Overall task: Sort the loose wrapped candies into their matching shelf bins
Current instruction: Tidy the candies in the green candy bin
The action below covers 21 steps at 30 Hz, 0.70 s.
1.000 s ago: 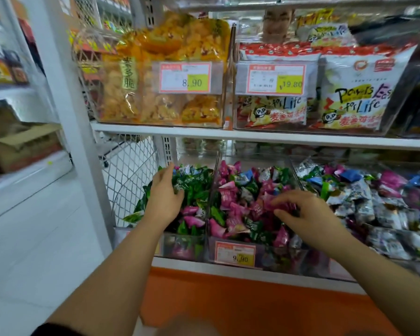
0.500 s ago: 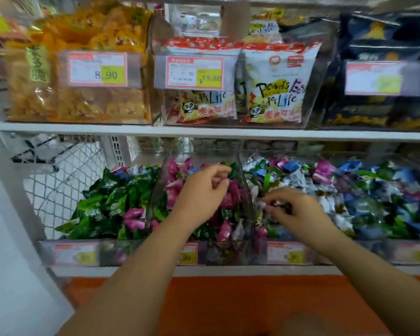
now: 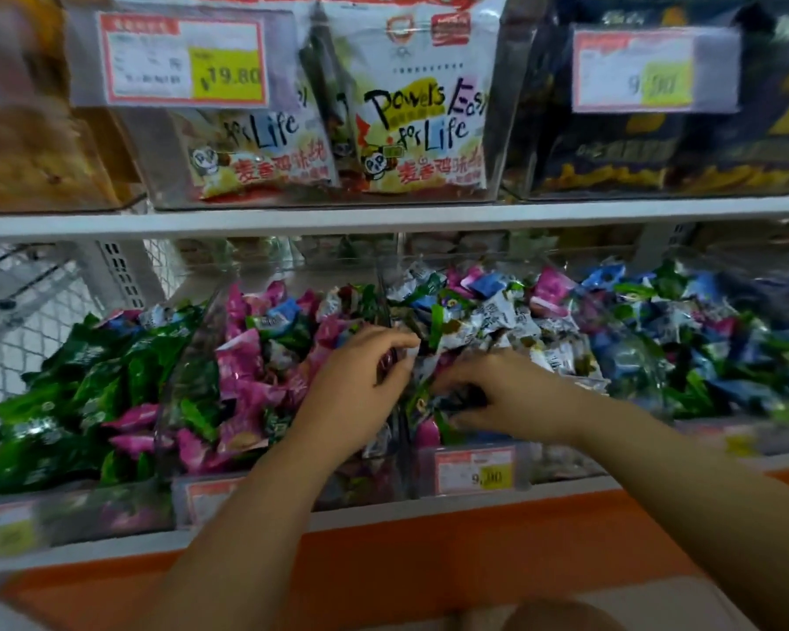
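Note:
Four clear bins of wrapped candies line the lower shelf: green candies (image 3: 65, 403), pink candies (image 3: 247, 380), white and silver candies (image 3: 497, 321), and blue candies (image 3: 702, 348), each with other colours mixed in. My left hand (image 3: 356, 384) hovers at the right side of the pink bin beside the clear divider (image 3: 395, 307), its fingers curled round a dark pink candy (image 3: 386, 361). My right hand (image 3: 497, 393) reaches into the front of the white bin, fingers and thumb curled on a dark-wrapped candy (image 3: 463, 398) in the pile. The two hands nearly touch.
A white shelf board (image 3: 383, 216) runs just above the bins, carrying clear boxes of snack bags (image 3: 420, 129). Price tags (image 3: 474, 471) hang on the bin fronts. A wire mesh panel (image 3: 14, 321) closes the left side. An orange base (image 3: 429, 562) sits below.
The camera has moved closer and to the right. My left hand has shifted right to the divider, close to my right hand. My right hand stays low in the white bin.

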Each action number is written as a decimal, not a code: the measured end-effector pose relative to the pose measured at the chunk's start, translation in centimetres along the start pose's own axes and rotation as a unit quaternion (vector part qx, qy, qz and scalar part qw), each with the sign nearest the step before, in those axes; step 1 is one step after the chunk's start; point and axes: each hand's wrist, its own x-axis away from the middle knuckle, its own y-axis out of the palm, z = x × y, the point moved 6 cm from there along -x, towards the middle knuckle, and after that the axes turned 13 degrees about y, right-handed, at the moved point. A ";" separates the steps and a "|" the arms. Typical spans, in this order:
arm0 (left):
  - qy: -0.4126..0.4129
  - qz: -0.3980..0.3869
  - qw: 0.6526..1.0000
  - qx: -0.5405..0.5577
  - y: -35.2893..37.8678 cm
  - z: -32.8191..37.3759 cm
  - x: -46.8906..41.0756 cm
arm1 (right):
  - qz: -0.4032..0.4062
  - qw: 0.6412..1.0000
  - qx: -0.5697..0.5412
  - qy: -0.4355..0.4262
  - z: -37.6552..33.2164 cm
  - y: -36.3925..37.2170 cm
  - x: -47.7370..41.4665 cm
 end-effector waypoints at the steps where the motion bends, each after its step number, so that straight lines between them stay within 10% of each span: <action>1: 0.004 -0.002 1.000 -0.003 0.0 0.0 0.0 | -0.017 0.999 0.026 -0.009 0.0 0.2 -0.2; 8: 0.038 -0.012 0.999 -0.004 -0.2 -0.1 0.2 | -0.076 0.996 0.039 0.013 0.6 -0.2 -0.7; 15: 0.003 0.011 0.997 0.072 -0.9 0.9 0.8 | 0.144 0.952 -0.266 0.036 0.3 -4.4 1.5; 21: -0.005 0.111 0.982 0.151 -2.6 1.3 1.3 | 0.129 0.882 -0.453 0.014 -1.8 -4.5 1.4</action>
